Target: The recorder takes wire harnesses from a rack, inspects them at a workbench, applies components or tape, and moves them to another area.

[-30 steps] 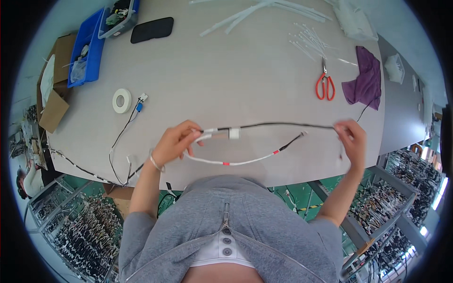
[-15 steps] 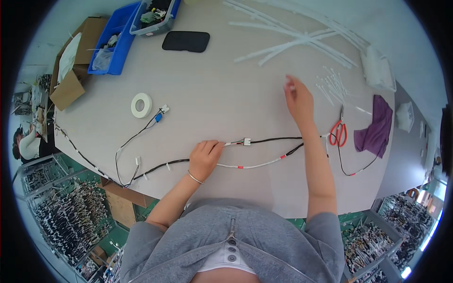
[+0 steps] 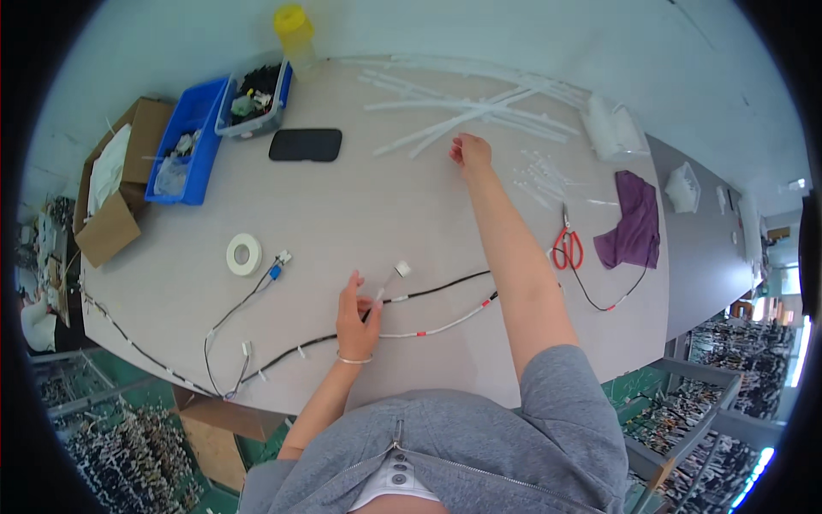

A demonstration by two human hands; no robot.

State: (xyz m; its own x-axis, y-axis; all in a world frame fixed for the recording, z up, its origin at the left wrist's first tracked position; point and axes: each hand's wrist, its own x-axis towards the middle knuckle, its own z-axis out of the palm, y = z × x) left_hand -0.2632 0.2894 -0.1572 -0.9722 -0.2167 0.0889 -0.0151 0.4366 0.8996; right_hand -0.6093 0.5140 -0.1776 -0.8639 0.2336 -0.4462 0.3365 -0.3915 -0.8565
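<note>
My left hand [image 3: 354,327], a bracelet at its wrist, grips the black wiring harness [image 3: 295,349] between thumb and fingers, with the index finger raised. Beside its fingertips a short branch ends in a white connector [image 3: 402,269], tilted up off the main cable. My right hand [image 3: 473,154] is stretched far across the table beside the ends of long white tubes [image 3: 437,133]. Its fingers are curled in; whether anything is inside them is hidden. White cable ties [image 3: 541,176] lie to its right. My right forearm covers part of the harness.
Red-handled cutters [image 3: 567,248] and a purple cloth [image 3: 632,218] lie at the right. A white tape roll [image 3: 244,254] and black phone [image 3: 306,145] are left of centre. Blue bin [image 3: 187,146], clear tub [image 3: 251,127], cardboard box [image 3: 141,171] and yellow-lidded container [image 3: 294,34] stand at the back left.
My right hand has reached farther away, toward the white tubes. My left hand has turned and lifted its index finger; the white connector now points upward. The whole view has shifted.
</note>
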